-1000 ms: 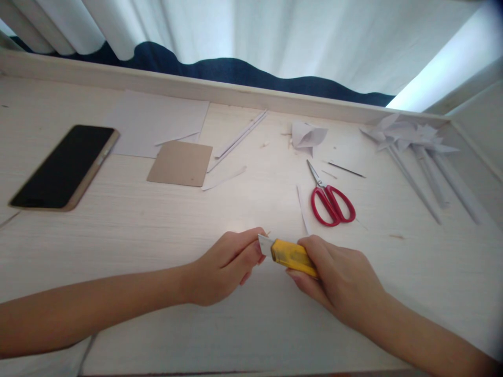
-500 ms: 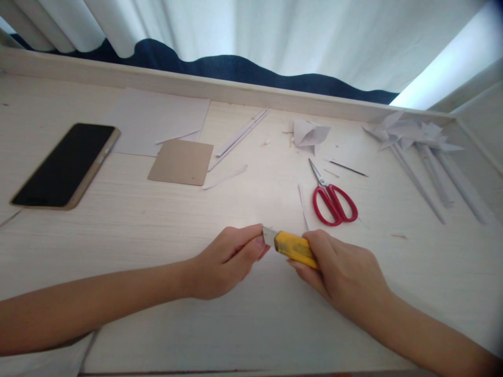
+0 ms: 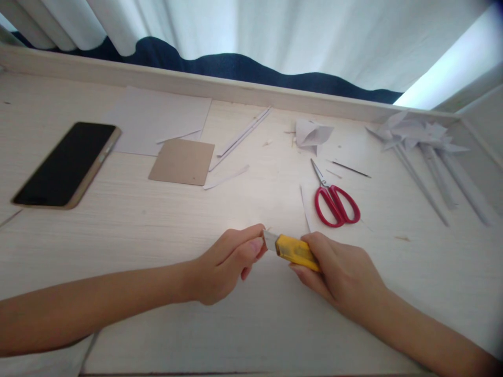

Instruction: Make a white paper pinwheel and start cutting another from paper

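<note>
My right hand (image 3: 341, 269) is wrapped round a yellow box cutter (image 3: 297, 252), its blade out and pointing left. The blade meets the fingertips of my left hand (image 3: 231, 262), which is closed in a pinch. A tiny pale tip shows above those fingers by the blade; what they hold is too small to name. Beyond my right hand lie red-handled scissors (image 3: 337, 205), closed, and a thin paper strip (image 3: 305, 209).
A phone (image 3: 65, 165) lies at the left beside white paper (image 3: 165, 112) and a brown card square (image 3: 183, 161). Folded paper strips (image 3: 243, 133), a folded paper piece (image 3: 312, 135), a thin dark stick (image 3: 351, 168) and several paper pinwheels (image 3: 418, 136) are farther back.
The fingers of my left hand have shifted slightly, with a lower fingertip now showing beneath. The box cutter stays at the left fingertips, almost unmoved.
</note>
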`<state>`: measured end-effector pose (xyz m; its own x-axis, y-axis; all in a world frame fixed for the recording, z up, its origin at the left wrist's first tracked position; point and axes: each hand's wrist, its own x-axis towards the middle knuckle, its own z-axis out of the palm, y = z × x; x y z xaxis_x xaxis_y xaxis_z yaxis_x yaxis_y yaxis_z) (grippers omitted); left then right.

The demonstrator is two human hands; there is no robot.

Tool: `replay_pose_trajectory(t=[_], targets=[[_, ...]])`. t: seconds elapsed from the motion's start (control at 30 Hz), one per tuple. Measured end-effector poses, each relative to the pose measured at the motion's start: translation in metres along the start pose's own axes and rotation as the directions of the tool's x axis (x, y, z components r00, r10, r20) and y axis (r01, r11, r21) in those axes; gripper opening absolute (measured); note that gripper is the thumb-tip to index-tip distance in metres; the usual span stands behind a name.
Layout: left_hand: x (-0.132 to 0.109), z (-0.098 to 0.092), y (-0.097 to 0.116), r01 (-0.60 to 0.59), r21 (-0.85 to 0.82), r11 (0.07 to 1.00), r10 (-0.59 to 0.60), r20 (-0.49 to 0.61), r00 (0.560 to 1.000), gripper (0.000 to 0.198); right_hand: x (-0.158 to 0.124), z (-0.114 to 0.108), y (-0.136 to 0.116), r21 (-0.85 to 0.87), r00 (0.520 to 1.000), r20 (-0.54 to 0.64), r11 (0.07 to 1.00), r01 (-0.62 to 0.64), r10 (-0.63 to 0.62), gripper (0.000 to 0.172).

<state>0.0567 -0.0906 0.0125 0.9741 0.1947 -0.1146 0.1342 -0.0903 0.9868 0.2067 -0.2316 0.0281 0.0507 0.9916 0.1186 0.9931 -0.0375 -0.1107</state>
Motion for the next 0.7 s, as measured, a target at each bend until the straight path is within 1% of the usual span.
replay_pose_trajectory(t=[0.13, 0.27, 0.33, 0.47, 0.53, 0.57, 0.63, 0.7], targets=[[0.000, 0.000, -0.001, 0.028, -0.021, 0.999, -0.028, 0.018, 0.999, 0.030, 0.000, 0.000, -0.003, 0.007, 1.000, 0.004, 1.000, 0.001, -0.001, 0.035], [0.001, 0.000, 0.000, 0.049, -0.101, 0.994, -0.045, 0.035, 0.998, 0.030, 0.000, -0.001, -0.003, -0.003, 1.000, 0.002, 1.000, -0.002, 0.002, 0.036], [0.001, 0.001, 0.000, 0.060, -0.163, 0.985, -0.051, 0.056, 0.997, 0.030, 0.000, -0.001, -0.004, -0.007, 1.000, -0.010, 1.000, 0.003, -0.003, 0.035], [0.001, 0.002, -0.001, 0.086, -0.374, 0.924, -0.039, 0.131, 0.991, 0.028, -0.001, -0.001, -0.006, -0.041, 0.999, -0.027, 0.999, 0.017, -0.018, 0.035], [0.000, 0.001, 0.000, 0.090, -0.423, 0.902, -0.027, 0.153, 0.988, 0.028, -0.001, -0.001, -0.004, -0.071, 0.999, -0.035, 0.997, 0.027, -0.030, 0.036], [-0.001, 0.001, 0.001, 0.090, -0.413, 0.906, -0.024, 0.162, 0.986, 0.028, -0.001, -0.001, -0.001, -0.090, 0.999, -0.033, 0.996, 0.017, -0.020, 0.037], [-0.003, 0.000, 0.003, 0.080, -0.342, 0.936, -0.010, 0.202, 0.979, 0.028, 0.000, -0.001, 0.006, -0.148, 0.997, -0.033, 0.986, -0.072, 0.067, 0.038], [-0.004, -0.001, 0.005, 0.056, -0.260, 0.964, 0.010, 0.245, 0.969, 0.029, 0.001, -0.003, 0.015, -0.220, 0.971, -0.070, 0.946, -0.239, 0.229, 0.037]])
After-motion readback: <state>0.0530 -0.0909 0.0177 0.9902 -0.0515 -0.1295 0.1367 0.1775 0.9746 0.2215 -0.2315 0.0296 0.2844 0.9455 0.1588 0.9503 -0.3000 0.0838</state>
